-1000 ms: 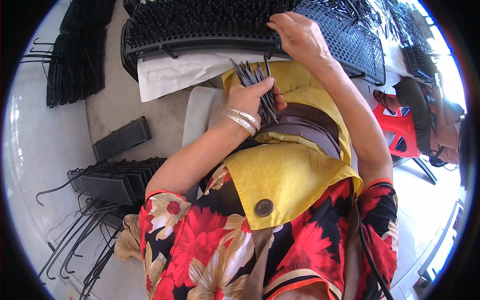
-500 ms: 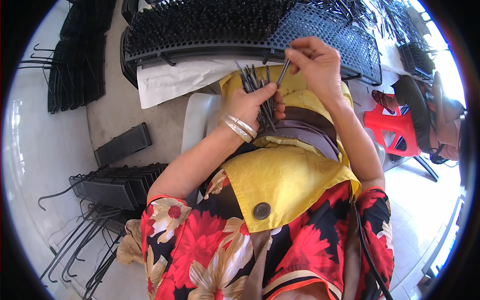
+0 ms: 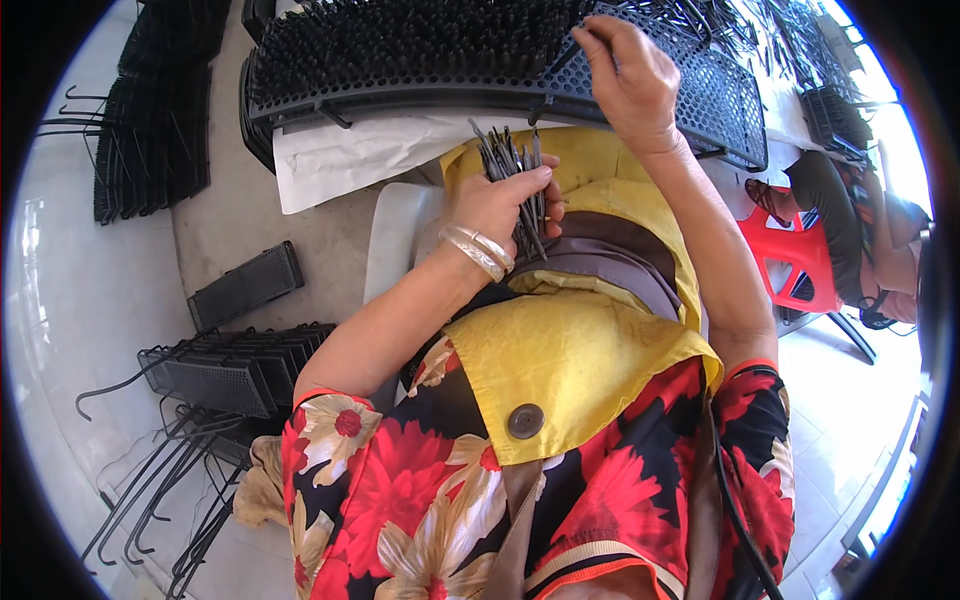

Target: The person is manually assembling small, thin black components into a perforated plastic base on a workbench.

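My left hand (image 3: 510, 200) is closed round a bundle of thin dark metal rods (image 3: 505, 155), their ends poking up above the thumb and out below the fingers. Above and to its right, my right hand (image 3: 635, 85) pinches a single thin dark rod at its fingertips, over a black perforated rack (image 3: 690, 85). Upright rods (image 3: 410, 45) stand densely in the holes across the rack's left part. Where the pinched rod's lower end sits against the rack is hard to make out.
White paper (image 3: 330, 165) hangs below the rack. Loose rods (image 3: 720, 20) lie behind it. More black racks (image 3: 230, 365) with long hooks stand at the lower left, and one flat rack (image 3: 245, 287) lies on the floor. Another person sits on a red stool (image 3: 790, 255) at the right.
My right hand has moved up, away from the bundle to over the rack, carrying a rod. My left hand stays nearly still with the bundle.
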Available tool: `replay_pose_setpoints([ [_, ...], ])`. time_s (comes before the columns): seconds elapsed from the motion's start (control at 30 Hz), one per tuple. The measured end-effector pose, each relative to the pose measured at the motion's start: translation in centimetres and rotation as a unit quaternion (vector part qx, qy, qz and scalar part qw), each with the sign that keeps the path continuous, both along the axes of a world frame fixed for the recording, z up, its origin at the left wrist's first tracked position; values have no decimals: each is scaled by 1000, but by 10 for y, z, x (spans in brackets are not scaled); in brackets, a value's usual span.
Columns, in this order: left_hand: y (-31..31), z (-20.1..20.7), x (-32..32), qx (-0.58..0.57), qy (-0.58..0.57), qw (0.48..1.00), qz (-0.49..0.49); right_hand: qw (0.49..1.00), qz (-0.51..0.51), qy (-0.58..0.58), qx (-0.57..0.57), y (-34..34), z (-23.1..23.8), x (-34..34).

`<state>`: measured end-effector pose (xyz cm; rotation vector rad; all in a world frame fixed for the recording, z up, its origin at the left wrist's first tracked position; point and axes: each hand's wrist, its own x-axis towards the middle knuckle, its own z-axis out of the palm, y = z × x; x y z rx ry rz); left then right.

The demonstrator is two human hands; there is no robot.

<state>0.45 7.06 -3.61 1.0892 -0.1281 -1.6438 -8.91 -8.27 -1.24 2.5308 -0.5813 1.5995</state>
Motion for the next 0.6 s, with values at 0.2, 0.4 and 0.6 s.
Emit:
replay_pose_setpoints([
  [0.2, 0, -5, -1, -27, -2, 1000, -8, 984, 124, 101, 74, -5, -17, -3],
  [0.4, -1, -5, 1, -40, -7, 999, -2, 970, 39, 80, 228, 27, -9, -10],
  [0.6, -2, -2, -1, -82, 3, 997, -9, 755, 109, 22, 646, 61, -5, -22],
])
